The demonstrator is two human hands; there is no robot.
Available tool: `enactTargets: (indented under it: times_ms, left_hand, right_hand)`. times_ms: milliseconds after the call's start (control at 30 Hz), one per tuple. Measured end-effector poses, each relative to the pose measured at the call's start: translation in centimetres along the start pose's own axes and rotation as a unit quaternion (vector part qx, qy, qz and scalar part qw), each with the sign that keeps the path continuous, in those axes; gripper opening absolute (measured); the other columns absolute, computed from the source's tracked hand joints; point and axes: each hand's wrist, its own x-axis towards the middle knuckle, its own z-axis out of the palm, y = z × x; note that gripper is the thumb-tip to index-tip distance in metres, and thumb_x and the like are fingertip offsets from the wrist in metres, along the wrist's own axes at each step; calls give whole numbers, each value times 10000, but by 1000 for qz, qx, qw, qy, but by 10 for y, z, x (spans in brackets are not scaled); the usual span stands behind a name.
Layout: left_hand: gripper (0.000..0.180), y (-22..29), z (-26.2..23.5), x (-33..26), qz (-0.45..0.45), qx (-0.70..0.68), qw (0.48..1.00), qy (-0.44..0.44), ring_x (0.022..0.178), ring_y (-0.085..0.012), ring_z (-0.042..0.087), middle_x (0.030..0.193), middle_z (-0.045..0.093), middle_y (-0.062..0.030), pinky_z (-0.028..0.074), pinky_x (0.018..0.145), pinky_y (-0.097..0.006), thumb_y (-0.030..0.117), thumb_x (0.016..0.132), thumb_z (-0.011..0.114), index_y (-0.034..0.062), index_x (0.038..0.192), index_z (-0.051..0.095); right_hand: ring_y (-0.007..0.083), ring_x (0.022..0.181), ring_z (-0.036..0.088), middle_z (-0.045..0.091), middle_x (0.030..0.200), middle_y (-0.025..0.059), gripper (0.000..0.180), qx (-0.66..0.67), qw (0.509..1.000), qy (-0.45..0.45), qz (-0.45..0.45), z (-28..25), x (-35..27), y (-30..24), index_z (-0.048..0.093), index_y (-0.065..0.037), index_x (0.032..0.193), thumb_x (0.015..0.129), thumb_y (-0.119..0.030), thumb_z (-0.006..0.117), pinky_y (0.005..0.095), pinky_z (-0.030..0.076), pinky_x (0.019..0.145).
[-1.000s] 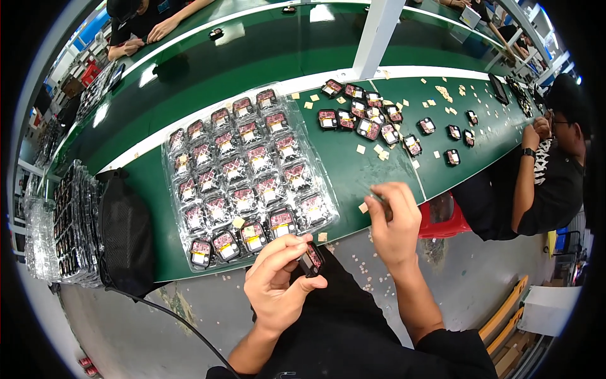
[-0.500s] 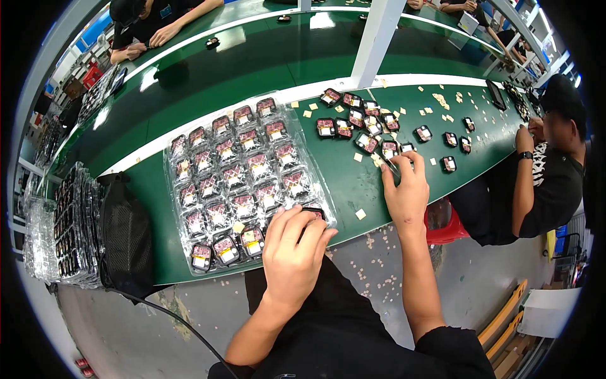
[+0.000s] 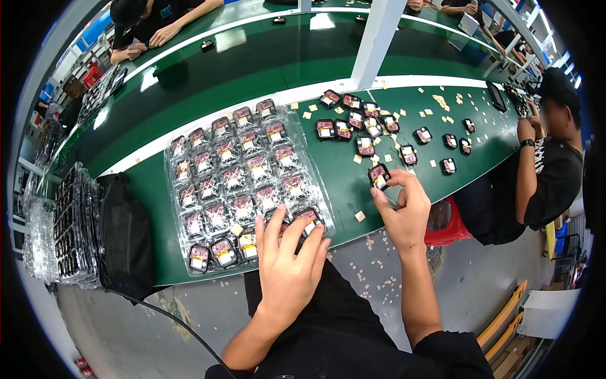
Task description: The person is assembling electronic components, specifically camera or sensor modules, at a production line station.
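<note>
At the left end of the green tabletop (image 3: 208, 76) lie stacked clear trays (image 3: 63, 227) and a black bag (image 3: 123, 237), and just right of them the clear plastic blister tray (image 3: 246, 183) looks nearly full of small black parts with red-and-white labels. My left hand (image 3: 287, 265) lies flat, fingers spread, holding nothing, on the tray's near right corner at the table's front edge. Further right, my right hand (image 3: 404, 208) pinches one small black labelled part (image 3: 379, 176) near that edge, while a loose cluster of the same parts (image 3: 372, 126) is left to load, as I judge it.

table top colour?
Dark green table, with a white strip running along it; head view shows it clearly.
</note>
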Motion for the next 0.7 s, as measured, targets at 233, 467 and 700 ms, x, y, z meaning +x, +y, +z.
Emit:
enactTargets:
  times_ms: [233,467,700]
  left_hand:
    - [591,7,-15,-13,-147,-595,790,30,1162,-267,647,1310,611,-178,538,984,-385,312,958,767,-70,1373,587]
    - [617,-23,-24,-25,-220,-708,642,-195,974,-207,686,1336,595,-189,588,756,-318,417,1098,506,-86,1455,490]
    - [554,-17,-25,-35,-280,-845,433,-143,1114,-319,700,1378,574,-224,612,935,-445,196,1042,634,-16,1512,428]
  right_hand:
    - [128,593,616,748,1141,218,475,322,930,-147,-97,-27,-27,-50,579,-44,1052,742,-120,931,236,499,540]
    - [267,797,761,739,1230,145,329,311,883,-294,-192,-44,-19,-57,636,-42,1046,804,-101,851,321,603,629]
    - [257,719,703,673,1165,116,346,260,930,-225,-133,-42,-21,-76,638,-61,1065,797,-82,855,335,571,570]
